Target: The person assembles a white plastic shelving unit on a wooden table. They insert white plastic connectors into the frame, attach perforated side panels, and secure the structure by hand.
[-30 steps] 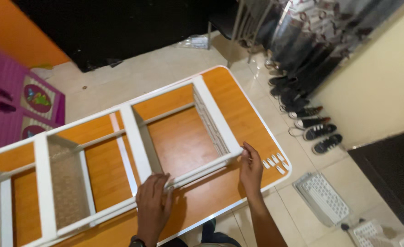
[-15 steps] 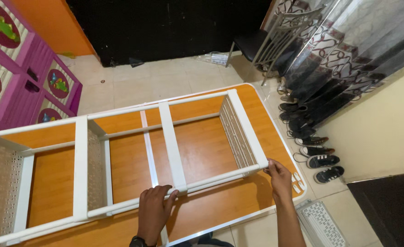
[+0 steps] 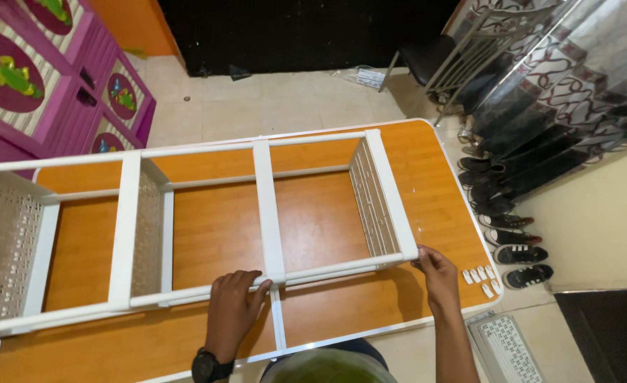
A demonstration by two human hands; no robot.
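a: what's the biggest thing down there?

b: an orange wood-grain tabletop [image 3: 370, 312] with a white edge, lying flat on the pale tiled floor [image 3: 257, 106]. on it rests a long white shelf frame [image 3: 267, 206], on its side, running from the table's left edge nearly to its right end

a: how does the frame look?

b: white rails and cross bars make open bays, and perforated white panels [image 3: 372, 198] close some bays off, one near the right end, others toward the left. the orange surface shows through the bays

a: and the hands?

b: the left hand [image 3: 232, 312] sits palm down on the frame's near rail, close to the middle cross bar, fingers curled over the rail in a grasp; a black watch [image 3: 211, 367] is on that wrist. the right hand [image 3: 437, 280] is at the frame's near right corner, fingertips touching the end of the rail; whether it grips or just rests there i cannot tell

a: anything smaller?

b: a few small white clips [image 3: 480, 278] lie at the table's near right corner, just beside the right hand. off the table, dark shoes [image 3: 515, 245] line the right wall, and a purple cabinet [image 3: 37, 78] stands at far left
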